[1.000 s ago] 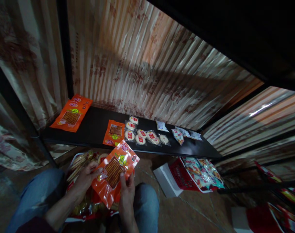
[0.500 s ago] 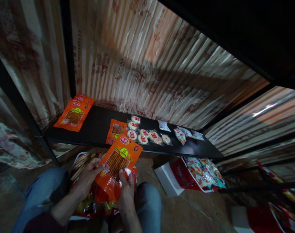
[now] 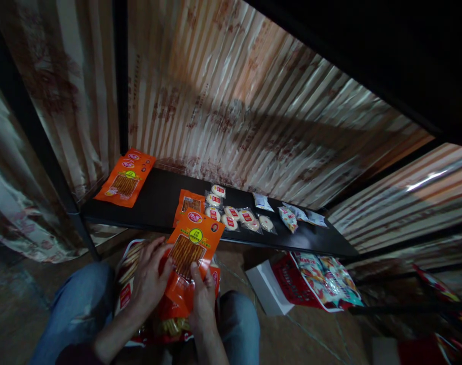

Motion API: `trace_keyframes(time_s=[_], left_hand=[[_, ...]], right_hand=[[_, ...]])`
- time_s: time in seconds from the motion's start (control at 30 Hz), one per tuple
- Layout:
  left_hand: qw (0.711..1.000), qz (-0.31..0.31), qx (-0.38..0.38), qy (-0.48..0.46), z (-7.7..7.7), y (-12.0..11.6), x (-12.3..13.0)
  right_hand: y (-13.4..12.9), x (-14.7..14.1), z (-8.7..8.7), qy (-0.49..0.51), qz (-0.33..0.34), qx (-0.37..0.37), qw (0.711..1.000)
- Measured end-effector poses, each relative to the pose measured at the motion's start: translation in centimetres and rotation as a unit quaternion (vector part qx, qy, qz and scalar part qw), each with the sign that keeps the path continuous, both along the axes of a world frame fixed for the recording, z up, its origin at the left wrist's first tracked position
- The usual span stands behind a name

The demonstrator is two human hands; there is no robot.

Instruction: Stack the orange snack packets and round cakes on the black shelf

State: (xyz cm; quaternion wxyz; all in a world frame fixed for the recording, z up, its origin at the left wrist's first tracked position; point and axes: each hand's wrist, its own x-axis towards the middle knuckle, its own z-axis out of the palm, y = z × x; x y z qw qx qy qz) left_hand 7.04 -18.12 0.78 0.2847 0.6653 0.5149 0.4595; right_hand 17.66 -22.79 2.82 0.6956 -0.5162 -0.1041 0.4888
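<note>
An orange snack packet (image 3: 189, 248) with a picture of brown sticks is held over a box (image 3: 129, 249) of packaged snacks between my knees. My right hand (image 3: 203, 304) grips its lower right edge, thumb on the front. My left hand (image 3: 152, 276) is at its left edge, fingers partly spread and touching it; whether they grip it is unclear. Behind, another orange packet (image 3: 191, 203) lies on the black shelf (image 3: 164, 185), partly covered by the held one. A further orange packet or stack (image 3: 126, 178) lies at the shelf's left end.
Small wrapped round cakes (image 3: 231, 213) lie mid-shelf, with small sachets (image 3: 289, 218) to their right. A red and white box (image 3: 299, 284) of snack bags stands on the floor below. Black posts (image 3: 120, 76) and an upper shelf (image 3: 368, 50) frame the space before a curtain (image 3: 223, 101).
My left hand has shifted up along the packet's left edge and its fingers have loosened. The packet stays in my right hand. The whole view has shifted slightly.
</note>
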Motion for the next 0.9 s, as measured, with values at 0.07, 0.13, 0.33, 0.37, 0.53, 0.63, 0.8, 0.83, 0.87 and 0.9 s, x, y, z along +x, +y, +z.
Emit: trace_keyframes(time_s=[0.07,0.13,0.33,0.37,0.53,0.63,0.8,0.83,0.87,0.9], left_hand=[[0.999,0.008,0.038,0.035,0.4,-0.3,0.1],[0.998,0.002,0.049,0.037,0.6,-0.5,0.3],[0.991,-0.011,-0.073,-0.109,1.3,-0.3,0.8],[0.986,-0.014,-0.094,-0.139,1.5,-0.3,0.8],[0.959,-0.024,-0.154,-0.235,1.8,-0.3,0.4],[0.945,-0.025,-0.18,-0.272,2.1,-0.4,0.0],[0.901,-0.045,-0.245,-0.355,3.6,-0.5,-1.0],[0.895,-0.051,-0.249,-0.367,3.8,-0.4,-1.2],[0.889,-0.054,-0.25,-0.38,3.9,-0.2,-1.4],[0.882,-0.051,-0.251,-0.396,3.8,0.0,-1.6]], right_hand=[[0.3,-0.3,0.1,-0.013,0.007,0.005,1.0],[0.6,-0.7,0.2,-0.027,0.004,0.006,1.0],[1.4,-1.9,0.0,-0.031,0.008,0.02,0.999],[1.5,-2.2,-0.1,-0.033,-0.002,0.011,0.999],[1.6,-3.1,-0.6,-0.063,-0.013,-0.017,0.998],[1.7,-3.5,-0.4,-0.088,0.007,-0.025,0.996],[2.0,-4.2,1.3,-0.136,0.072,0.039,0.987],[2.1,-4.3,1.7,-0.152,0.082,0.045,0.984],[2.2,-4.4,2.0,-0.169,0.087,0.047,0.981],[2.3,-4.5,2.2,-0.187,0.089,0.046,0.977]])
